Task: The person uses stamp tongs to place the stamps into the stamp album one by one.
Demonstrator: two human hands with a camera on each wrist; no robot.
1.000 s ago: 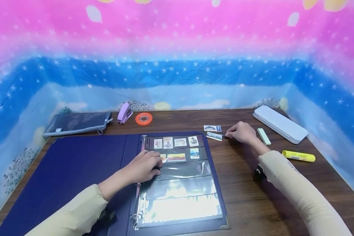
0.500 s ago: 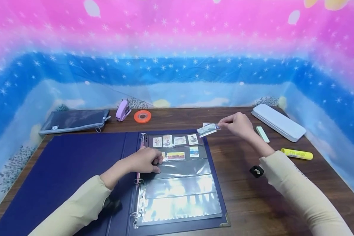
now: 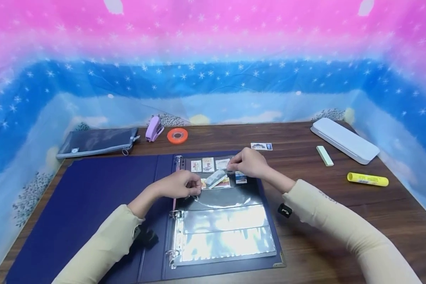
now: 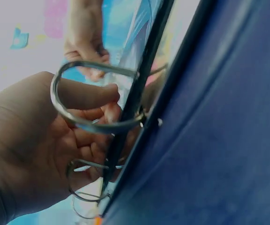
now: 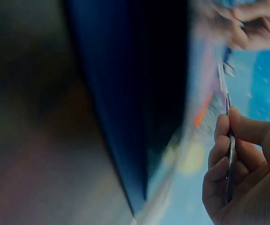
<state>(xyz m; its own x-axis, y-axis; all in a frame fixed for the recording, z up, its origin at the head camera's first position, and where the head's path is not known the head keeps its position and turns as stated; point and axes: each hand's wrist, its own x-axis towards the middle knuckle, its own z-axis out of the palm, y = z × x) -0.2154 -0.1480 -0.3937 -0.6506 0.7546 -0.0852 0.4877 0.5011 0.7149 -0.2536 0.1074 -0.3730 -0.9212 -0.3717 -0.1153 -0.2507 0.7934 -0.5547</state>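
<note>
My right hand point(image 3: 250, 162) grips metal tweezers point(image 5: 231, 145) with a ridged handle. A pale landscape stamp point(image 3: 216, 178) hangs tilted at the tweezer tips, over the second row of the stamp album page point(image 3: 223, 217). Beside the ring spine, my left hand point(image 3: 179, 184) pinches the edge of the page's clear pocket film between thumb and fingers. Several stamps sit in the top two rows, among them a small blue one point(image 3: 240, 177). Silver binder rings point(image 4: 97, 123) stand in front of the left hand in the left wrist view.
Another stamp point(image 3: 261, 146) lies on the table beyond the album. The album's navy cover point(image 3: 92, 213) spreads left. Around the back and right are a pencil pouch point(image 3: 97, 142), purple stapler point(image 3: 154, 128), orange tape roll point(image 3: 177, 135), white case point(image 3: 344, 140), pale green eraser-like block point(image 3: 324, 156) and yellow glue stick point(image 3: 367, 179).
The right hand has lifted the landscape stamp off the table with the tweezers and carried it left over the page. The left hand has stayed near the spine, at the second row's pocket.
</note>
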